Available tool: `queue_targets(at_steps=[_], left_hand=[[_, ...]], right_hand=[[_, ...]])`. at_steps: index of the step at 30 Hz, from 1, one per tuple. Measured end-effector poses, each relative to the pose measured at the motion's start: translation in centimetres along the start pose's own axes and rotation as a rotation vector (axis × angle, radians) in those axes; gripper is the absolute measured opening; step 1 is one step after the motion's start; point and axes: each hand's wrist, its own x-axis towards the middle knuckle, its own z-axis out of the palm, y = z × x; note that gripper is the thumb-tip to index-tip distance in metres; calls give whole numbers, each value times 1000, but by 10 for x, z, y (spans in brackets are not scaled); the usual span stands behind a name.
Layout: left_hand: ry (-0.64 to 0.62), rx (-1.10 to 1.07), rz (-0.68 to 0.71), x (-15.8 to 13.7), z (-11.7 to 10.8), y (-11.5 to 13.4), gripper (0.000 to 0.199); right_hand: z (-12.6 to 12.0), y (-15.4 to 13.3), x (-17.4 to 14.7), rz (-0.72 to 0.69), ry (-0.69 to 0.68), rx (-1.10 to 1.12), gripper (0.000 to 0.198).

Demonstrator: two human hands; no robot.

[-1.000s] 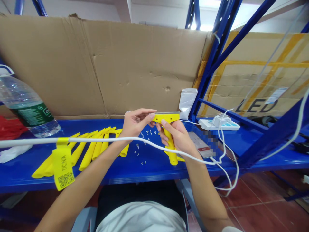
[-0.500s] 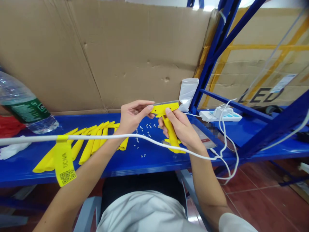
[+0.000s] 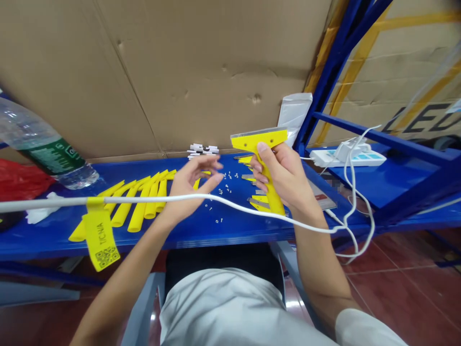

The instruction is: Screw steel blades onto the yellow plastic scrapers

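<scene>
My right hand (image 3: 284, 180) grips the handle of a yellow T-shaped scraper (image 3: 260, 142), held upright with a metal blade along its top edge. My left hand (image 3: 192, 180) hovers over the blue shelf (image 3: 234, 230) with fingers loosely apart and nothing in it, close to several tiny white screws (image 3: 219, 190). A row of yellow handle halves (image 3: 139, 204) lies left of that hand. More yellow scraper parts and blades (image 3: 254, 192) lie behind the right hand. A small stack of white pieces (image 3: 201, 150) rests near the cardboard.
A white cable (image 3: 234, 209) with a yellow tag (image 3: 101, 238) crosses in front of both arms. A water bottle (image 3: 46, 154) lies at the left, a white power strip (image 3: 345, 156) at the right. Cardboard (image 3: 180, 72) backs the shelf; a blue rack post (image 3: 334, 62) stands right.
My left hand let go of the scraper head and dropped toward the shelf. My right hand lifted the scraper higher. The camera tilted down and shifted.
</scene>
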Motion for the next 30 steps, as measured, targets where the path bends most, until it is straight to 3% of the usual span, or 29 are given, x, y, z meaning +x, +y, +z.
queue_targets(at_steps=[2, 4, 8, 12, 23, 27, 30], left_hand=[[-143, 210, -9, -32, -10, -5, 20], [-249, 340, 33, -62, -18, -7, 16], [-292, 539, 166, -94, -24, -4, 14], [-313, 641, 272, -102, -21, -1, 17], [-361, 742, 356, -116, -13, 5, 35], [-306, 729, 463, -125, -11, 2, 24], [-218, 683, 554, -135, -12, -6, 26]], right_hand=[[-1, 0, 1, -1, 21, 27, 48], [-2, 2, 2, -4, 33, 52, 45], [0, 5, 4, -15, 1, 41, 46], [3, 6, 3, 1, -26, 14, 47], [8, 10, 4, 69, -22, 30, 42], [9, 10, 5, 80, -29, 48, 46], [8, 11, 6, 82, -31, 47, 50]])
